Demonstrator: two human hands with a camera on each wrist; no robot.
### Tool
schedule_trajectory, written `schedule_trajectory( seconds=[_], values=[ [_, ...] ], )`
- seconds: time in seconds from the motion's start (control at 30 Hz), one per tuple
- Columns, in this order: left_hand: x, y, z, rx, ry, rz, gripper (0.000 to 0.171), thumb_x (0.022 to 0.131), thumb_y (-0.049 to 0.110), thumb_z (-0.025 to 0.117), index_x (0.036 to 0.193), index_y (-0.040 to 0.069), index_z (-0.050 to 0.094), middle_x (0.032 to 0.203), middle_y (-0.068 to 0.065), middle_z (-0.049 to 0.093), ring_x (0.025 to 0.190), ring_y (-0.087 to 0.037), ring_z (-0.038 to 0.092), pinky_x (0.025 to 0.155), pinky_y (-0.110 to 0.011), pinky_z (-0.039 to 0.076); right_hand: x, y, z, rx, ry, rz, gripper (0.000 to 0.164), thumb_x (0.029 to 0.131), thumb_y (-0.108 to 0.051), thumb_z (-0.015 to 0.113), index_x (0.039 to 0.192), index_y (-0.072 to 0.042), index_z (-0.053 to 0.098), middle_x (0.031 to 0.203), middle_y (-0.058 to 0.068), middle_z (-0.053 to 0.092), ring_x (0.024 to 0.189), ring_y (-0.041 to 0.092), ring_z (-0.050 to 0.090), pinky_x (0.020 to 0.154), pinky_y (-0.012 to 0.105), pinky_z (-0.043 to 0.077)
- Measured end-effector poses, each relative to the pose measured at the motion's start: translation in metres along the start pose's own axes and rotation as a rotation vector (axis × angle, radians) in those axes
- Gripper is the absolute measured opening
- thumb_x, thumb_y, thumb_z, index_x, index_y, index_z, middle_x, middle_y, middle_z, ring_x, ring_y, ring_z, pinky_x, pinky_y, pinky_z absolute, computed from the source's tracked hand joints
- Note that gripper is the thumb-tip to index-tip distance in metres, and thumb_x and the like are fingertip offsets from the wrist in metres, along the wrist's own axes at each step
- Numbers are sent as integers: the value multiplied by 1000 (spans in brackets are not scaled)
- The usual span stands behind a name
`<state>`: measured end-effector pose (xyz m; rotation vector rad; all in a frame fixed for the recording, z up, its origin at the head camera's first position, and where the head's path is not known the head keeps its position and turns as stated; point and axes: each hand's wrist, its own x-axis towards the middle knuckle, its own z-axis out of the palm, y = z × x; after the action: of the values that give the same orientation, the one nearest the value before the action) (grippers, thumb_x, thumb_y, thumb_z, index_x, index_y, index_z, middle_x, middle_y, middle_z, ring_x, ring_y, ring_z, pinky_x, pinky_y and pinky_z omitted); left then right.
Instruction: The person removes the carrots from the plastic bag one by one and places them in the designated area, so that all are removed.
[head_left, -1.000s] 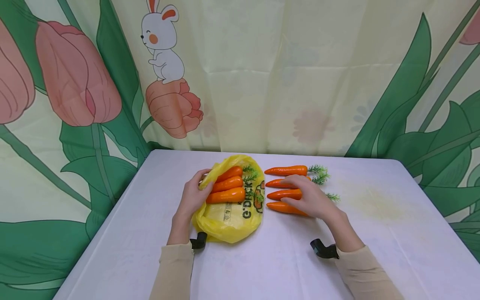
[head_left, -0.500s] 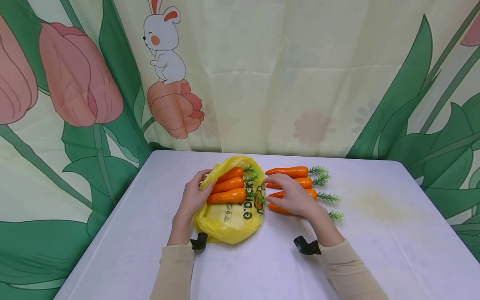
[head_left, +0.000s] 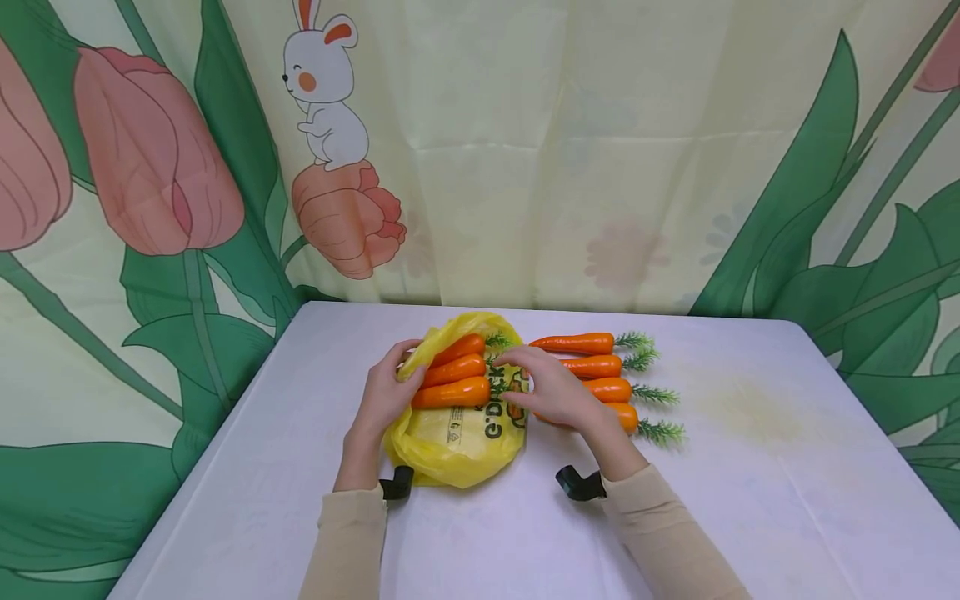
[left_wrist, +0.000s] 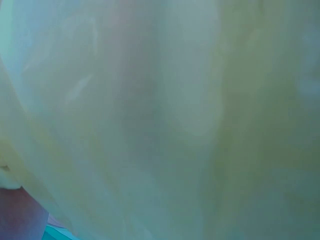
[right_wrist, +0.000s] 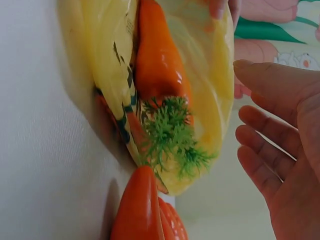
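The left hand (head_left: 386,387) pinches the rim of a thin yellow plastic bag with black lettering (head_left: 450,467), its thumb apparently on the inner side; the grip is judged to serve to hold the mouth open. Three glossy orange carrots with feathery green tops (head_left: 454,369) lie side by side in the bag, tops toward the right. The right hand (head_left: 557,387) holds nothing; its fingers are slightly bent, with the thumb well apart, near those tops.

Four further orange carrots (head_left: 596,367) lie in a row beside the bag on the white tabletop (head_left: 480,550), similarly aligned, presumably for easy picking. The right hand hides some of their tips from the head view; blurred plastic fills most of the left wrist view
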<state>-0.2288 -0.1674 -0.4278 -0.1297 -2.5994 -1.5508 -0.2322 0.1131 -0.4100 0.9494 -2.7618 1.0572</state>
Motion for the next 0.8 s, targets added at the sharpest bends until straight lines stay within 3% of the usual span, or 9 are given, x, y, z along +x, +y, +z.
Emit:
schedule_trajectory(
  seconds=[0.37, 0.8],
  values=[
    [1, -2, 0, 0, 10, 15, 42, 99, 16, 63, 140, 15, 55, 125, -12, 62, 104, -30, 62, 92, -46, 54, 17, -10, 11, 27, -43, -15, 48, 89, -17, 79, 133, -5, 63, 142, 12, 56, 136, 30, 44, 113, 49, 34],
    [1, -2, 0, 3, 5, 15, 43, 99, 15, 63, 141, 15, 54, 126, -12, 62, 106, -30, 62, 93, -46, 53, 29, -12, 24, 2, -68, -15, 47, 89, -17, 80, 131, -8, 64, 136, 6, 58, 129, 25, 49, 109, 44, 39]
  ],
)
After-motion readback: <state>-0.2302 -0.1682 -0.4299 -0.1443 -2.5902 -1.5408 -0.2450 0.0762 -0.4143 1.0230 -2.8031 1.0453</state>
